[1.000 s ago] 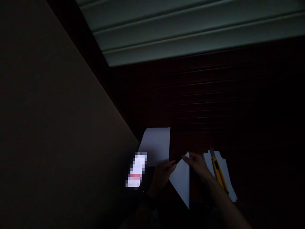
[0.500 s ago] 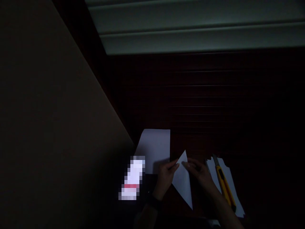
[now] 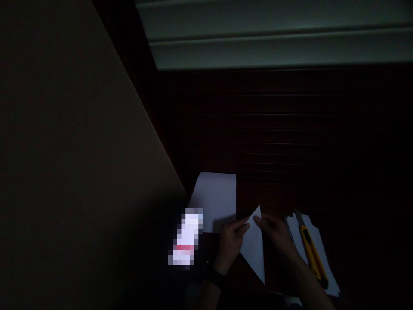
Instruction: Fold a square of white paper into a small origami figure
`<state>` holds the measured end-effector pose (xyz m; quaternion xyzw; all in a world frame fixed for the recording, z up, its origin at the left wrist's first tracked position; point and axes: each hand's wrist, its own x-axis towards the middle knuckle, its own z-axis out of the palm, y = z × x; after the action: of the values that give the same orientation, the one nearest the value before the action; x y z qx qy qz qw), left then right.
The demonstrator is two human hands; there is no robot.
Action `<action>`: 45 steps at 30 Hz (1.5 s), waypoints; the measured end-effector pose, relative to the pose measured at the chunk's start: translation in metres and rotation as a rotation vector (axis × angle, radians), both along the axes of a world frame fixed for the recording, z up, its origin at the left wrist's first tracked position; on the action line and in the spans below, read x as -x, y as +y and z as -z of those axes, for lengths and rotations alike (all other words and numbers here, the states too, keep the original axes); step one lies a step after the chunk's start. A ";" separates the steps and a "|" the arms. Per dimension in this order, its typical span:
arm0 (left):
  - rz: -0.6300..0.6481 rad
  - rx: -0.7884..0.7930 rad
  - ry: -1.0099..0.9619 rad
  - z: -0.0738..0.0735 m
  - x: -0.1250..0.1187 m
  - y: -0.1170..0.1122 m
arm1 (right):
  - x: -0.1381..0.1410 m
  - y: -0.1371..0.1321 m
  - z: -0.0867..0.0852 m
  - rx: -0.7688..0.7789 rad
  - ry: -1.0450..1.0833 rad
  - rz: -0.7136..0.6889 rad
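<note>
Folded white paper [image 3: 253, 249] near the surface's [image 3: 273, 277] near edge: left hand [image 3: 231, 244] and right hand [image 3: 280, 236] each pinch an edge, close to its upper tip. Likely light and easily creased, it suits an edge hold.

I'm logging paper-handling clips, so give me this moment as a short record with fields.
Left hand: pinches white paper triangle's left edge
Right hand: thumb on triangle, near its upper point
Right side: yellow-handled cutter knife on stacked white paper sheets
Left side: rectangular white paper sheet; bright pixelated shape
Lighting: dim
</note>
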<state>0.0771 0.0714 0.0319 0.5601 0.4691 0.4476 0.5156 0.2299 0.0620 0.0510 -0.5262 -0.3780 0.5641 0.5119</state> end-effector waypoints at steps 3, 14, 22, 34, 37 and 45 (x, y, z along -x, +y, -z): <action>0.033 -0.002 -0.006 -0.003 0.000 0.001 | 0.000 0.003 0.000 0.016 -0.055 0.029; 0.016 0.006 -0.006 0.005 -0.002 0.011 | 0.000 0.010 0.001 0.025 -0.019 0.063; 0.053 0.006 -0.035 0.006 -0.011 0.016 | -0.014 0.014 0.006 0.016 -0.056 0.064; 0.085 0.000 -0.055 0.007 -0.015 0.013 | -0.025 0.011 0.001 -0.022 -0.004 0.021; 0.088 0.004 -0.046 0.005 -0.015 0.012 | -0.026 0.012 0.005 -0.024 -0.012 0.014; 0.072 -0.001 -0.022 0.005 -0.010 0.011 | -0.022 0.017 0.009 -0.054 -0.043 0.074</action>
<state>0.0873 0.0825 0.0266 0.5719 0.4426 0.4352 0.5363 0.2517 0.0793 0.0416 -0.5376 -0.3843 0.5230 0.5382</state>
